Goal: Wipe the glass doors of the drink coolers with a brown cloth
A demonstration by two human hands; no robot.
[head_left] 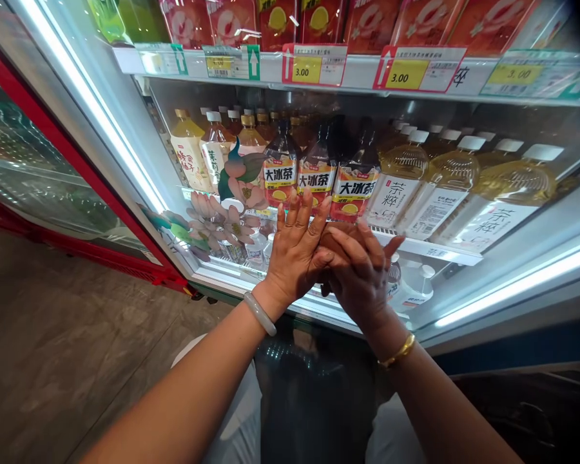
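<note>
My left hand (296, 252), with a grey bangle at the wrist, is spread with its fingers pointing up in front of a lit drinks fridge. Close beside it, my right hand (360, 274), with a gold bracelet, has its fingers apart and slightly bent. The thumbs overlap or nearly meet. No object shows in either hand. Behind the fingertips stand dark iced tea bottles (316, 179) with orange-red labels. A pink flower decal (236, 222) lies across the glass front left of my hands. Whether the fingers touch the glass, I cannot tell.
Pale tea bottles (400, 187) with white caps stand at right. Above, a shelf edge (362, 76) carries price tags under red drink cartons (321, 22). Smaller bottles (413, 283) occupy the bottom shelf. A red-framed cooler (77, 161) is at left, above the grey floor (43, 341).
</note>
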